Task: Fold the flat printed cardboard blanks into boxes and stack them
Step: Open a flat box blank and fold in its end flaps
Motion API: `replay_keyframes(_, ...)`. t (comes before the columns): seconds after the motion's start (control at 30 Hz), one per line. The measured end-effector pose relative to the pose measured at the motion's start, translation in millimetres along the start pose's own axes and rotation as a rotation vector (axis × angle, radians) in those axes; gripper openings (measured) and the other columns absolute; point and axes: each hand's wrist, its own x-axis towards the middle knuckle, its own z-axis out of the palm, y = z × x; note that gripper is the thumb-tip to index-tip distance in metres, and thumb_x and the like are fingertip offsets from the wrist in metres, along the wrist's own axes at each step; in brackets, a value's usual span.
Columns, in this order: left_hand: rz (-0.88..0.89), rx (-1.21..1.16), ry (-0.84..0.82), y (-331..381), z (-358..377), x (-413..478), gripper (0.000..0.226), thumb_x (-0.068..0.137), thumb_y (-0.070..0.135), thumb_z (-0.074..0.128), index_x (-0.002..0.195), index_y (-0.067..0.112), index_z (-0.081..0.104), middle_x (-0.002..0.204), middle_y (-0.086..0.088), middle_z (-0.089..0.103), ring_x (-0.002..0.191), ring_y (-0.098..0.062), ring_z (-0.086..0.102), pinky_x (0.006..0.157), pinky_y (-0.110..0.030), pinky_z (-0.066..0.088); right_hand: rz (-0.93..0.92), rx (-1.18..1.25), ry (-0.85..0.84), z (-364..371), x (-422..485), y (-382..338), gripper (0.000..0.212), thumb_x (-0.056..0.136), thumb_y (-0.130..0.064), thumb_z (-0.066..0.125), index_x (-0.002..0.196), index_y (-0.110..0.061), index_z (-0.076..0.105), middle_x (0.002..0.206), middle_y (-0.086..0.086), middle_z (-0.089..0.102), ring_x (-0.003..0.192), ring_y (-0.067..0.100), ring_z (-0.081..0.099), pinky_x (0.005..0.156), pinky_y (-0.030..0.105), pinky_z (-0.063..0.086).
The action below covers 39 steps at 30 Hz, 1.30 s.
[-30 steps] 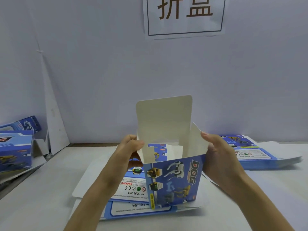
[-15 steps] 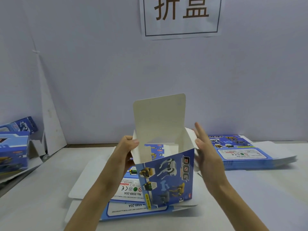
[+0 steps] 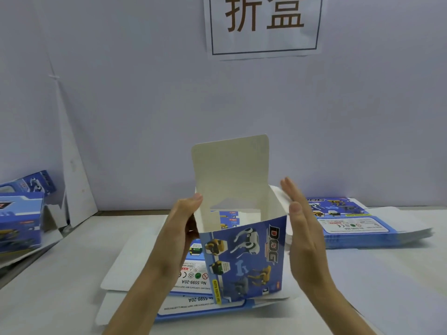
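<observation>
Head view, grip first: left hand (image 3: 186, 223) pinched on left wall of upright box (image 3: 242, 252), thumb at rim; right hand (image 3: 305, 235) flat and open against right wall, clasping nothing. Box erected over flat blanks (image 3: 150, 267) on tabletop (image 3: 60, 286), top lid flap (image 3: 231, 170) upright and unclosed, bottom not visible. Finished boxes (image 3: 20, 218) far left, second sheaf of blanks (image 3: 358, 221) right: judged early, many blanks unfolded.
</observation>
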Motion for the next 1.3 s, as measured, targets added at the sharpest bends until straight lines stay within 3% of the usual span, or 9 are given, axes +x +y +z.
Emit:
replay_keyframes(0.17,-0.022,0.016,-0.072,5,-4,0,0.06,0.073,0.053,0.053,0.116,0.012,0.064,0.112,-0.017,0.068,0.106,-0.034,0.063,0.098,-0.05,0.047,-0.444,-0.371,0.083,-15,5,4,0.038,0.099,-0.036,0.035,0.118,-0.016,0.062,0.129,-0.003,0.059,0.129,0.014,0.05,0.106,0.035,0.041)
replay_keyframes(0.4,-0.266,-0.233,-0.08,13,-39,7,0.022,0.064,0.018,0.068,0.08,0.005,0.077,0.087,-0.019,0.073,0.067,-0.025,0.071,0.052,-0.027,0.057,-0.429,-0.333,0.123,-16,3,15,0.039,0.1,-0.035,0.035,0.112,-0.014,0.065,0.12,-0.01,0.061,0.117,0.007,0.059,0.095,0.021,0.049)
replay_keyframes(0.53,-0.545,-0.55,-0.182,-4,-35,8,0.051,0.042,-0.009,0.089,0.09,-0.009,0.071,0.095,-0.028,0.068,0.072,-0.035,0.071,0.043,-0.031,0.057,-0.381,-0.252,0.193,-8,-5,19,0.034,0.099,-0.036,0.036,0.113,-0.021,0.063,0.12,-0.015,0.06,0.116,-0.001,0.058,0.092,0.016,0.049)
replay_keyframes(0.63,-0.639,-0.786,-0.312,-13,-23,6,0.066,0.034,-0.021,0.087,0.096,-0.012,0.07,0.104,-0.034,0.064,0.076,-0.042,0.07,0.04,-0.035,0.055,-0.285,-0.174,0.257,-4,-9,23,0.032,0.096,-0.033,0.034,0.113,-0.031,0.061,0.12,-0.016,0.062,0.115,0.002,0.06,0.088,0.028,0.054)
replay_keyframes(0.93,-0.521,-0.514,-0.189,-22,-16,13,0.03,0.057,0.014,0.076,0.082,-0.002,0.074,0.081,-0.02,0.071,0.056,-0.023,0.068,0.043,-0.028,0.056,-0.158,-0.095,0.285,-3,-8,24,0.038,0.094,-0.042,0.029,0.111,-0.039,0.063,0.118,-0.024,0.064,0.101,0.003,0.066,0.067,0.037,0.056)
replay_keyframes(1.07,-0.316,-0.274,-0.165,-32,-10,22,0.042,0.059,0.045,0.071,0.083,0.011,0.076,0.081,-0.011,0.07,0.062,-0.019,0.067,0.051,-0.028,0.056,-0.105,-0.081,0.266,-10,-1,21,0.039,0.091,-0.045,0.027,0.108,-0.041,0.062,0.117,-0.005,0.068,0.093,0.0,0.066,0.062,0.016,0.052)
replay_keyframes(1.17,-0.105,-0.209,-0.205,-36,-26,24,0.068,0.055,0.057,0.083,0.108,0.017,0.067,0.107,-0.009,0.068,0.089,-0.023,0.068,0.075,-0.04,0.058,-0.138,-0.089,0.199,-14,3,17,0.037,0.092,-0.041,0.031,0.109,-0.035,0.063,0.119,-0.01,0.065,0.11,-0.005,0.06,0.081,0.008,0.047)
replay_keyframes(1.23,0.018,0.096,-0.309,-40,-35,20,0.087,0.053,0.046,0.085,0.13,0.028,0.05,0.13,0.0,0.059,0.117,-0.021,0.059,0.097,-0.048,0.049,-0.151,-0.104,0.176,-11,3,15,0.036,0.092,-0.039,0.032,0.11,-0.033,0.063,0.119,-0.013,0.063,0.113,-0.006,0.057,0.084,0.005,0.044)
replay_keyframes(1.3,0.066,0.269,-0.329,-43,-34,17,0.09,0.056,0.038,0.082,0.135,0.037,0.041,0.136,0.007,0.055,0.126,-0.014,0.051,0.103,-0.041,0.045,-0.166,-0.109,0.166,-9,3,15,0.035,0.093,-0.038,0.032,0.111,-0.032,0.062,0.119,-0.015,0.063,0.114,-0.007,0.057,0.084,0.004,0.043)
